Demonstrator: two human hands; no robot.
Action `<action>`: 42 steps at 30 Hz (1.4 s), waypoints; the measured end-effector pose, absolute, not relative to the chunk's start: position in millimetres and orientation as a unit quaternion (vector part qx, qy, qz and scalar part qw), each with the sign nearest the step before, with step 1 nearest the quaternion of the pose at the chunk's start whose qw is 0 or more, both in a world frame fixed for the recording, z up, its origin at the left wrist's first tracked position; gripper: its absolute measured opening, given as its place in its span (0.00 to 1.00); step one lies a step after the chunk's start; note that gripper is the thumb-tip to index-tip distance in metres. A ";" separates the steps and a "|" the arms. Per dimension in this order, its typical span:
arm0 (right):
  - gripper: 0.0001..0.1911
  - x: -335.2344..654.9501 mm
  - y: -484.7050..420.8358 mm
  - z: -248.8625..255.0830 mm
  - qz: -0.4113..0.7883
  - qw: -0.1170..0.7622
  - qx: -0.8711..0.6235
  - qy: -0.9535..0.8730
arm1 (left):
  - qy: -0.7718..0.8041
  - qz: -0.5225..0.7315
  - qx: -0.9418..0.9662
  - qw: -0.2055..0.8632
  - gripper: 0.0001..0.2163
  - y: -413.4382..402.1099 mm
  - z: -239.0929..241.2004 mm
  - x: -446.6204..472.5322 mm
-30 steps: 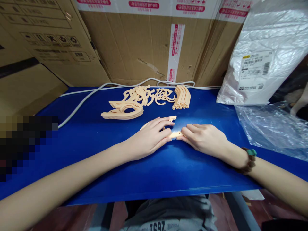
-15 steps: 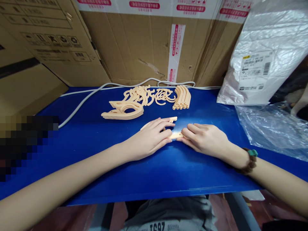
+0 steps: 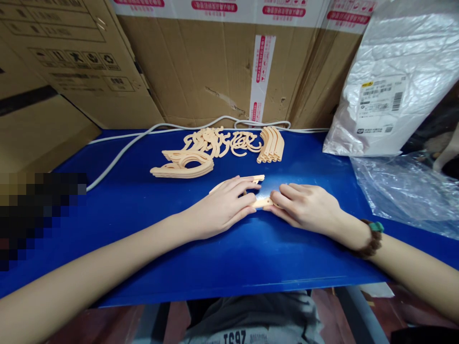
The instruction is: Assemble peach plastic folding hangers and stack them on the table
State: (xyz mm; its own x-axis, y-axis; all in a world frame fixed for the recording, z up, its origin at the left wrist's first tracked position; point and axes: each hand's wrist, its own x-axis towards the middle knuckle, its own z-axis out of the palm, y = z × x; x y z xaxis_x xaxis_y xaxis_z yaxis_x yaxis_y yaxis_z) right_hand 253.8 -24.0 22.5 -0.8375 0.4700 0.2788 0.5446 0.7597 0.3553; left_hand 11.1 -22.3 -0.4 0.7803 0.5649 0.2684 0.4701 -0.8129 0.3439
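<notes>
Midway across the blue table, our left hand covers and grips a cream piece, while our right hand pinches its right end. Probably light, stiff, kinda slick plastic, so we'd hold the solid strip and avoid bending it.

Moderate light, apparently from above, falls on the glossy blue tabletop, raising a white glare between the bare left hand and bare right hand, where the slim cream part looks nearly washed out. Highlights streak the wrinkled white plastic mailing bag and the crumpled clear plastic sheet. The printed brown cardboard box at upper left is dimmer, and the reddish floor is murky. Wide-angle stretching lengthens both forearms toward the lower corners. Small print is soft; coarse mosaic blocks cover the left edge.
</notes>
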 end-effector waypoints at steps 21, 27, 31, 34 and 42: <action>0.18 254.5 -24.2 23.3 -0.276 0.106 -0.227 -0.928 | 0.286 0.169 0.931 0.148 0.12 -24.4 1.8 11.5; 0.20 255.2 -22.1 22.2 -0.227 0.118 -0.229 -0.939 | 0.288 0.157 0.932 0.157 0.11 -24.6 3.1 11.4; 0.20 255.8 -21.6 23.8 -0.132 0.101 -0.218 -0.962 | 0.316 0.198 0.905 0.204 0.11 -25.8 6.8 9.7; 0.20 257.3 -21.4 25.4 -0.050 0.081 -0.218 -0.971 | 0.343 0.233 0.883 0.220 0.10 -23.2 7.2 5.6; 0.28 258.3 -17.1 29.1 0.029 0.089 -0.215 -0.972 | 0.307 0.226 0.900 0.211 0.12 -2.1 -3.2 -9.2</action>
State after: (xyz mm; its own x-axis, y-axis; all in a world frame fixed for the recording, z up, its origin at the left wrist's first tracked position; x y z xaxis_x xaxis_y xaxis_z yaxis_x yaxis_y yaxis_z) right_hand 258.3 -17.1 29.1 -0.8915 0.4239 0.1598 0.4137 0.9056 -0.0939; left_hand -9.2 -2.1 -3.2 0.7092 0.6485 0.2764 0.4576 -0.7217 0.5193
